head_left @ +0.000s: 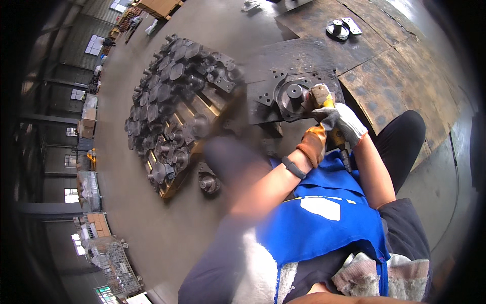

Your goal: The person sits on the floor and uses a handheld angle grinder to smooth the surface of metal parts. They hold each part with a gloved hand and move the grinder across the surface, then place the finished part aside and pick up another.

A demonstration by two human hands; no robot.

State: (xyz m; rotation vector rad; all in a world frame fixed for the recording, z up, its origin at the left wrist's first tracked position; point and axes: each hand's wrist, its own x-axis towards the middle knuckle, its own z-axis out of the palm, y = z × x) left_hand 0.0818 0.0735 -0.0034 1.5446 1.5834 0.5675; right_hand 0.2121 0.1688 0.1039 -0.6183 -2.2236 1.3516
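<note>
A yellow hand-held grinder (337,137) is held in both my hands, its head against or very close to a dark metal flange part with a round central boss (294,91). My left hand (316,138), in an orange and grey glove, is closed round the tool's body. White-gloved, my right hand (348,122) wraps the tool from the other side, just behind its head. A hose fitting hangs from the tool's rear end over my blue apron (331,202). The part lies on a dark worktable (263,58); gloves and tool hide its right edge and the grinding contact.
Left of the table, a wooden pallet (206,101) carries many dark flanged metal parts (162,93). One loose part (208,183) sits on the floor beside it. A round part (337,29) and a drilled plate (352,26) lie on the worn boards (374,66) beyond.
</note>
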